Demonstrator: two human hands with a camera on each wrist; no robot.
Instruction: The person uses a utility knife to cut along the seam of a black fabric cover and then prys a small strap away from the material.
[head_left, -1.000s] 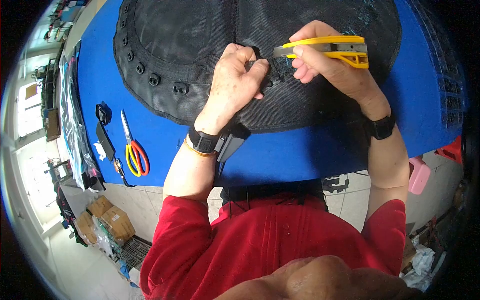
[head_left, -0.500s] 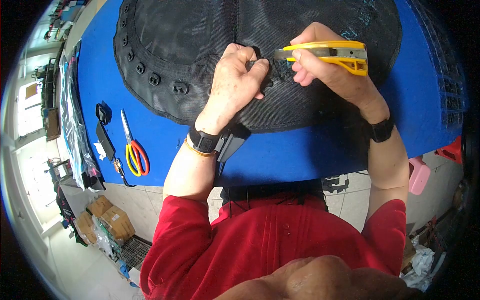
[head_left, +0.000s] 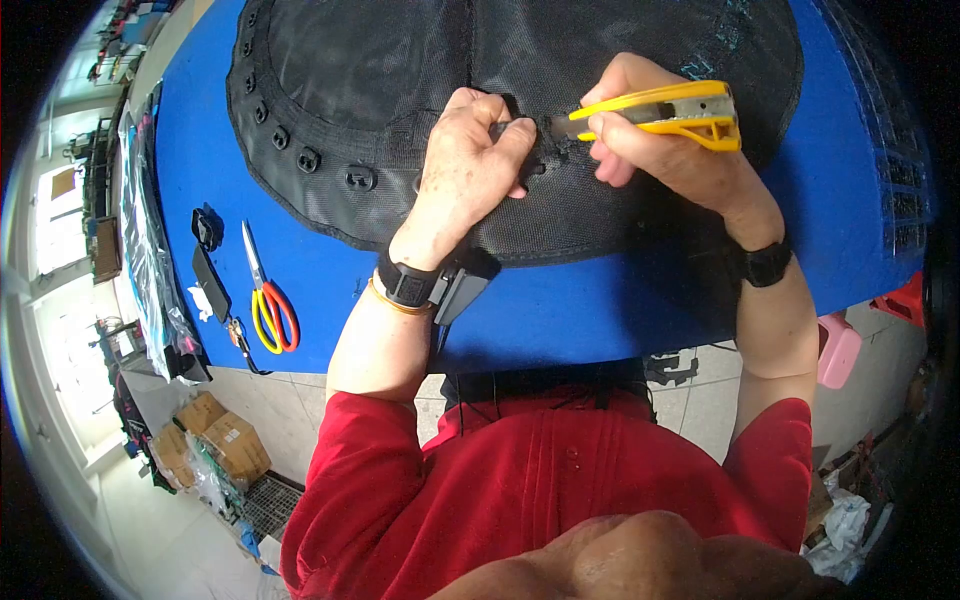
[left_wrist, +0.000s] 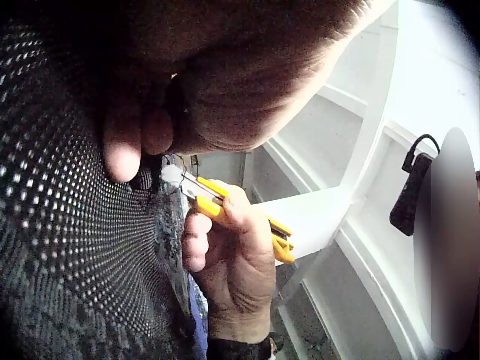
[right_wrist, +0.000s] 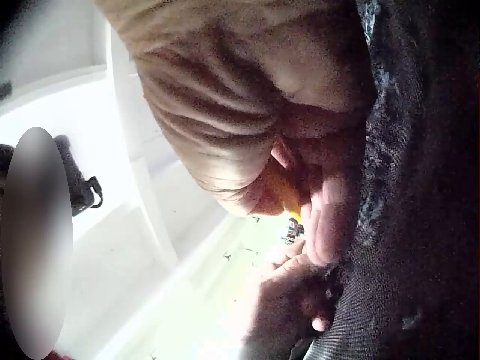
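A large black mesh piece [head_left: 620, 210] with a curved border lies across the blue table. My left hand [head_left: 472, 150] is at its middle, fingers curled and thumb bent over, gripping the mesh. What lies under that palm is hidden. My right hand [head_left: 665, 150] holds a yellow utility knife [head_left: 690, 104], its blade pointing left toward the left thumb, close over a rough, frayed patch [head_left: 560, 150] in the mesh. From the left wrist view, the knife blade [left_wrist: 172, 176] appears just beyond the left fingertips. The right wrist view shows little of the yellow handle [right_wrist: 283, 191] inside the right hand.
Scissors [head_left: 270, 310] with red and yellow handles lie on the blue table [head_left: 330, 310] at left, beside a black strap-like item [head_left: 210, 280]. Black plastic fittings [head_left: 308, 158] line the mesh border. Clear plastic [head_left: 150, 250] covers the left edge; cardboard boxes [head_left: 235, 445] stand on the floor.
The right hand and knife have shifted slightly down and right, so the blade tip sits farther from the left thumb. The left hand has stayed in place.
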